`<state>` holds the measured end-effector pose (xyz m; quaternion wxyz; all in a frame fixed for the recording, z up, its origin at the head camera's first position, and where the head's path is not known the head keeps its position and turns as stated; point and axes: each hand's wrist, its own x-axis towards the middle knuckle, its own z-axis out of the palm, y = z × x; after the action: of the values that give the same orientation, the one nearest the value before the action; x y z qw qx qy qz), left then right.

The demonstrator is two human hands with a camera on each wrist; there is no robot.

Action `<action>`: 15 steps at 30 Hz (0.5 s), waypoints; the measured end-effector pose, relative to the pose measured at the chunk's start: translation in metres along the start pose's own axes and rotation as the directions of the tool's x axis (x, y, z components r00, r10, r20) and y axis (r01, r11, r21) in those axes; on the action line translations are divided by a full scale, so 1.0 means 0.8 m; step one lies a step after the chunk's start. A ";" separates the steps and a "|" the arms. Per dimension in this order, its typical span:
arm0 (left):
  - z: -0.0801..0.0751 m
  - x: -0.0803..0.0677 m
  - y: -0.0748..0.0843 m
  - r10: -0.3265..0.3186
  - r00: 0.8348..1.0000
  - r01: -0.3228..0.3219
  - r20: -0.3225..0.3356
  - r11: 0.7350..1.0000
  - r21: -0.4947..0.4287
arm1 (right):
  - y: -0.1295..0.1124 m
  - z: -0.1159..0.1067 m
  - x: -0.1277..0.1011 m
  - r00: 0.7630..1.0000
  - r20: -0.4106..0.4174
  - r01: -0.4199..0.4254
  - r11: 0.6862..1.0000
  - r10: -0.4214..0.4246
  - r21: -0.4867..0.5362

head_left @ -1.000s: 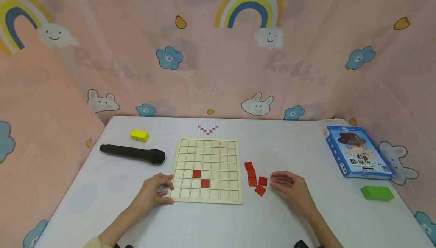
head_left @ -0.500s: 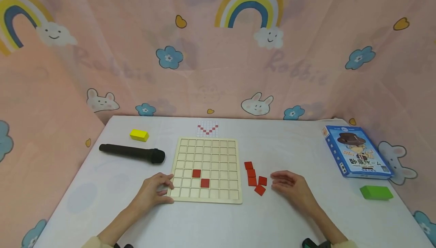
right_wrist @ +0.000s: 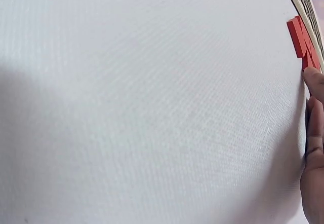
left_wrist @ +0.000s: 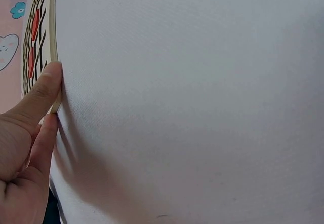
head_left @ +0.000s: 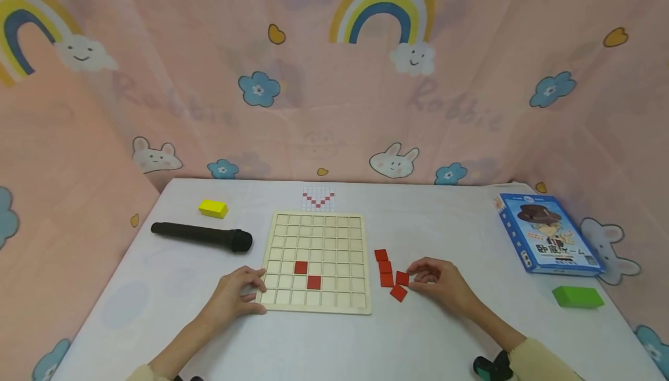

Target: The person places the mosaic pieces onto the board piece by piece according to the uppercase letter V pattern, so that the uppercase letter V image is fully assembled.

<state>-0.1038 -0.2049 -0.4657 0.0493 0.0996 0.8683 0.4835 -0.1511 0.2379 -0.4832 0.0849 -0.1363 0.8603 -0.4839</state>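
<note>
The right wrist view cuts the right hand (right_wrist: pixel 315 148) off at its edge, so its grip on the red tiles (right_wrist: pixel 302 41) cannot be told; the left wrist view shows only a sliver of the wooden grid board (left_wrist: pixel 38 36). The pattern card (head_left: pixel 318 198) is too small to read exactly.

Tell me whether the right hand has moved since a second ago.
Yes. The right hand has shifted left toward the wooden grid board, and its fingertips now touch the loose red tiles beside it.
</note>
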 end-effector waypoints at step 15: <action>0.000 -0.002 -0.001 -0.003 1.000 0.003 0.000 1.000 0.011 | -0.001 0.002 0.000 1.000 -0.020 0.004 1.000 -0.005 -0.026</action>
<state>-0.1022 -0.2053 -0.4662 0.0493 0.0987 0.8710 0.4788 -0.1505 0.2363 -0.4829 0.0734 -0.1343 0.8669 -0.4743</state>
